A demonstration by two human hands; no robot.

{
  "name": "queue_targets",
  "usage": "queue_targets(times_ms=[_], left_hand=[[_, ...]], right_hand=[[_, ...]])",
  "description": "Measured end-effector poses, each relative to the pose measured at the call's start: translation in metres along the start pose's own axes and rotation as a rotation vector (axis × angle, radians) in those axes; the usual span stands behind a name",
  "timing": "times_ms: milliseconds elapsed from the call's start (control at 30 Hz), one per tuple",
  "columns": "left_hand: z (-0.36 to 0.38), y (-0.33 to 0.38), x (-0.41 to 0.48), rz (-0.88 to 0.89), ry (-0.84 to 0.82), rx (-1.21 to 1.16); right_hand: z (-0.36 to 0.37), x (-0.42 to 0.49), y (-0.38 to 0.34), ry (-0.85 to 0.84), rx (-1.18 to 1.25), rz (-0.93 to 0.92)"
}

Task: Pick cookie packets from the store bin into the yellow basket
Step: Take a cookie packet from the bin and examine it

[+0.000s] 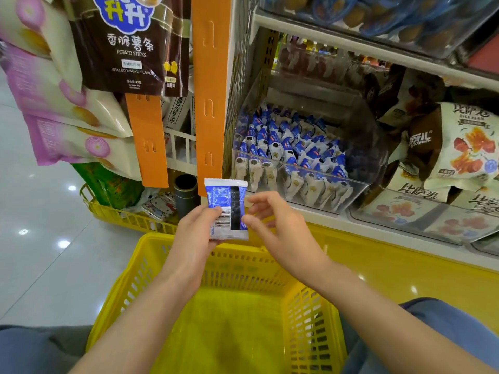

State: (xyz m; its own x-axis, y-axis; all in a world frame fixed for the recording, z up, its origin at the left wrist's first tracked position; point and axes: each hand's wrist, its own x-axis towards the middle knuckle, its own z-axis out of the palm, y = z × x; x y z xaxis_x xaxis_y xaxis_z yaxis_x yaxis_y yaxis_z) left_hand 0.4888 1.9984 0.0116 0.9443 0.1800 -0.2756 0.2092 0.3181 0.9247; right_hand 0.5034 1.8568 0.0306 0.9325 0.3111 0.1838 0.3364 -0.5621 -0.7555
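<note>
The left hand pinches 1 cookie packet by its side and holds it over the far edge of the yellow basket, likely so it can drop straight in. The right hand is loose and wide just beside the packet, holding nothing. Many more packets wait in the clear store bin on the shelf.

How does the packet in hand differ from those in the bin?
The held packet shows its barcode back; the bin packets show their fronts. The held packet is alone, pinched by the left hand by the basket; the bin packets stand packed in rows. Both are blue and white.
</note>
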Motion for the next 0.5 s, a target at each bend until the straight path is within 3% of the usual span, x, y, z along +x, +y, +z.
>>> queue_targets(times_ms=[100,167,300,500], left_hand=[[0.004,-0.002,-0.001,-0.006,-0.072,0.003],[0.007,-0.004,-0.003,0.056,-0.095,0.058],[0.004,-0.011,-0.003,0.395,-0.034,0.458],[0.004,-0.023,-0.005,0.501,-0.032,0.717]], right_hand=[[-0.002,0.004,-0.003,-0.063,0.378,0.271],[-0.003,0.004,-0.005,-0.124,0.532,0.338],[-0.002,0.004,-0.005,-0.042,0.546,0.390],[0.002,0.004,0.000,-0.003,0.500,0.384]])
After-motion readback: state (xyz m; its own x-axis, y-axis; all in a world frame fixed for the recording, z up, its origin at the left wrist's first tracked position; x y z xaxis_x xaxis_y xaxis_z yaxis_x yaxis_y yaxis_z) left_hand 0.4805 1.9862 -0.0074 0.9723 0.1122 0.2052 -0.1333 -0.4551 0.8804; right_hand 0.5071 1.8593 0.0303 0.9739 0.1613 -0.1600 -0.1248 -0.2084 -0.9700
